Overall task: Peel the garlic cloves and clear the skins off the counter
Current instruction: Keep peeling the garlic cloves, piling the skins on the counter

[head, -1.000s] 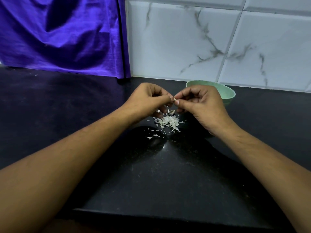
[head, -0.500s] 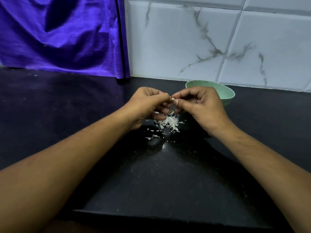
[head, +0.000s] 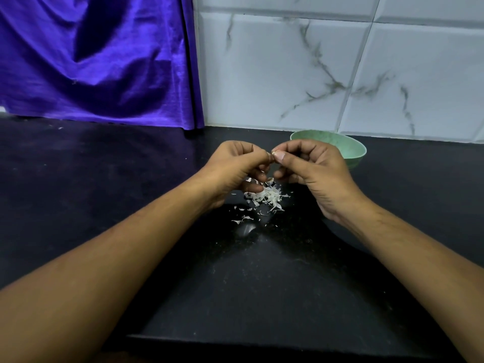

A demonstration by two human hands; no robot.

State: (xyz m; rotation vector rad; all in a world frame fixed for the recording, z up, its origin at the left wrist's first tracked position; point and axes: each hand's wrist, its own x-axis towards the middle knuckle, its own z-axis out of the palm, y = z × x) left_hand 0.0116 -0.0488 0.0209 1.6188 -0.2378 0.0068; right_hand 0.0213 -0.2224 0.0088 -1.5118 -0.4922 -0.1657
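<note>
Seen from the head camera, both hands meet above the middle of a black counter (head: 104, 184). The left hand (head: 235, 166) and the right hand (head: 317, 171) have their fingers curled in. The thumb and forefinger tips of each close on a garlic clove (head: 274, 153). Only a small pale sliver of it shows between the nails, and the fingers hide the rest. Both grips are tight and narrow on that clove, which is held in the air above the counter.

Directly below the hands, a loose heap of skins (head: 267, 196), white and flaky, lies on the counter. A few stray flakes are scattered on the near side of the heap, towards the person. The left hand's lower fingers are just above the far-left side of the heap or touching it; which of the two cannot be told.

A green bowl (head: 352, 153) stands behind the right hand, partly hidden by it, near the tiled wall (head: 288, 74) at the counter's back edge. Its inside cannot be seen. A purple cloth (head: 91, 61) hangs at the back left, its hem reaching the counter.

The counter's front edge (head: 262, 336) runs across the bottom between the forearms. Dark counter surface stretches wide to the left of the left forearm, to the right of the bowl, and between the heap and the front edge.
</note>
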